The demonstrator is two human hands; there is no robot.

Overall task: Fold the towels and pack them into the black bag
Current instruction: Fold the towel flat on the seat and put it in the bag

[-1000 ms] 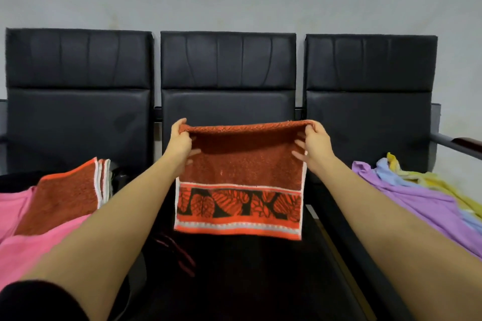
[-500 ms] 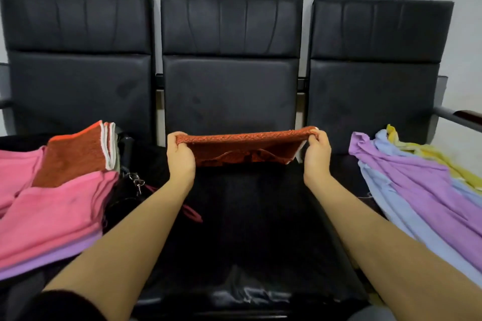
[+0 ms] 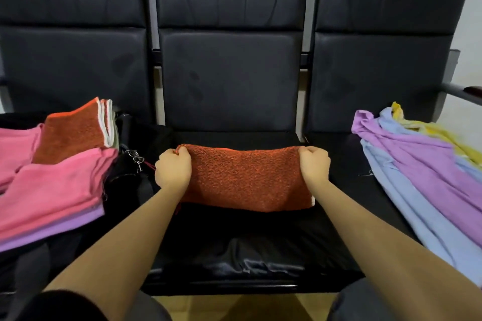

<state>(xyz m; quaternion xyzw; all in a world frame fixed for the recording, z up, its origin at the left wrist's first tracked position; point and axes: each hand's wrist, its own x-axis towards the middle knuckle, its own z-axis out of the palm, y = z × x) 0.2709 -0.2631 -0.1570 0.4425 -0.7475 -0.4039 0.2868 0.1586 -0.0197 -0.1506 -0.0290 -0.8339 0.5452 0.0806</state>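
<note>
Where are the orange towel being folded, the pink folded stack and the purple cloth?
orange towel (image 3: 245, 177), head view, middle of its top face.
pink folded stack (image 3: 52, 190), head view, top layer.
purple cloth (image 3: 427, 161), head view, its central spread.

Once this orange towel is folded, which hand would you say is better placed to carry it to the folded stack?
Probably the left hand: it grips the orange towel's left end, nearest the folded stack.

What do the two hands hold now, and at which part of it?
Both hold the folded orange towel on the middle seat. The left hand grips its far left corner, the right hand its far right corner.
</note>
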